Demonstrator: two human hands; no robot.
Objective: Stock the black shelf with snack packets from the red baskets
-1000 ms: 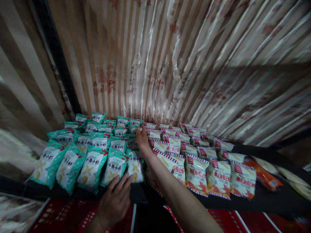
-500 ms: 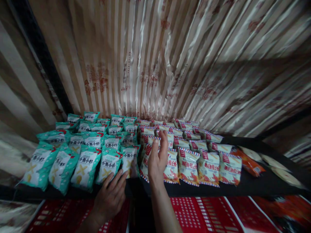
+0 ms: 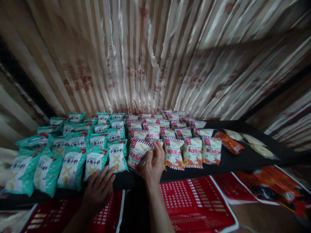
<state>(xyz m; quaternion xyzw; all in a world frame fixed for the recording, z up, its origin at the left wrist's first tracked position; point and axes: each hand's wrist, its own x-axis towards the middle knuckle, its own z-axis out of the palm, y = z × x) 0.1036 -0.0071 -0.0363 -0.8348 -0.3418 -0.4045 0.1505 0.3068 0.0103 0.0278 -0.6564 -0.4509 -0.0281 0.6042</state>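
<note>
Black shelf (image 3: 243, 161) — orange packet (image 3: 228, 142) beside pale bags (image 3: 211, 150), baskets (image 3: 183, 207) below

The right hand (image 3: 155, 164) seems to touch a cream snack bag (image 3: 138, 153), the left hand (image 3: 100, 187) near teal bags (image 3: 71, 167).

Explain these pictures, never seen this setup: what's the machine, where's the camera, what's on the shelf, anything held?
No machine: these are a person's bare hands, seen from one head-worn camera looking forward and down. On the black shelf stand teal bags, then striped-edge bags, an orange packet and pale flat packs. Red baskets sit below. The left hand is by the front teal bags, fingers extended; the right hand is at a front striped-edge bag, grip unclear.
</note>
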